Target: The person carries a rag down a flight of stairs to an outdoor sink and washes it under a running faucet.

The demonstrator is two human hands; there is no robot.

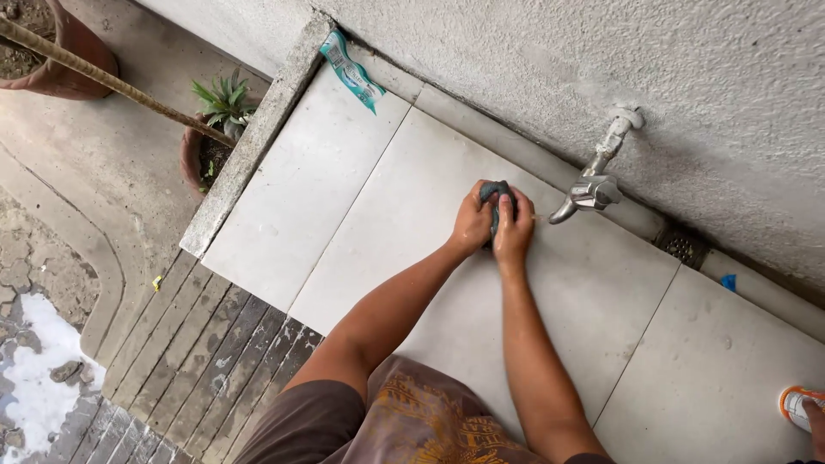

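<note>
Both my hands are pressed together around a small dark blue-grey cloth point(496, 194) just in front of a metal tap point(593, 191) that sticks out of the rough wall. My left hand point(472, 221) clasps the cloth from the left side. From the right, my right hand point(516, 228) grips the same cloth. The tap's spout points at my hands, a few centimetres off. Below my hands lies the pale tiled washing floor point(344, 206).
A green and white sachet point(350, 70) lies at the far corner of the tiles. A raised concrete kerb point(249, 146) borders the left side, with a potted plant point(219, 116) and a stick beyond. A drain grate point(685, 247) sits right of the tap. An orange-white object point(799, 406) lies at the right edge.
</note>
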